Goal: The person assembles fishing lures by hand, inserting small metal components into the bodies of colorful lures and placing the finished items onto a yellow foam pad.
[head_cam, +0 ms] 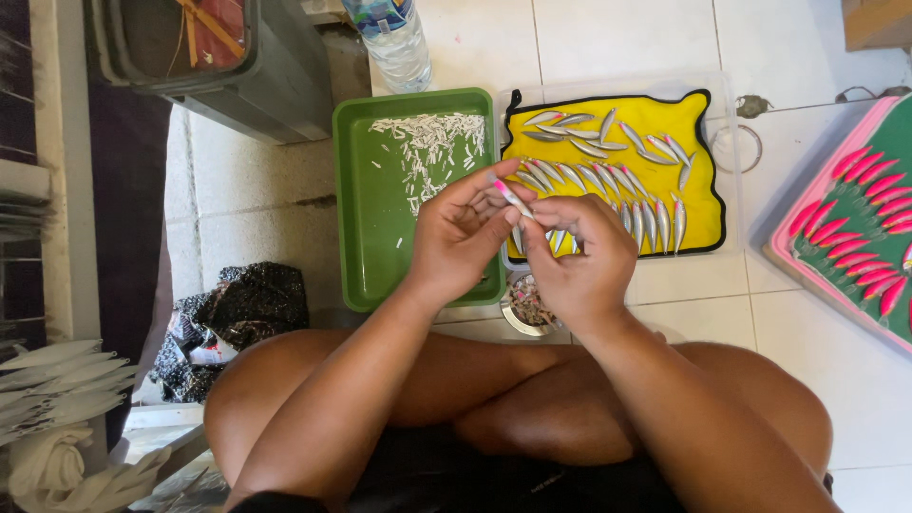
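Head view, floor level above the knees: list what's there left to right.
Dark patterned cloth → green tray with white bits → left hand and right hand together on a small pink-tipped lure → yellow mat with rows of silver lures → pink-edged board with pink lures.

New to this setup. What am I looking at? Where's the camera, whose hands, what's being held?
One picture, from a camera on a person's head, looking down at their crossed legs on a tiled floor. No machine. The left hand and right hand together hold one small silver and pink fish-shaped lure in a fingertip grip. Beyond them are a green tray scattered with small white bits, a yellow cloth with rows of silver lures, and at right a board of pink lures.
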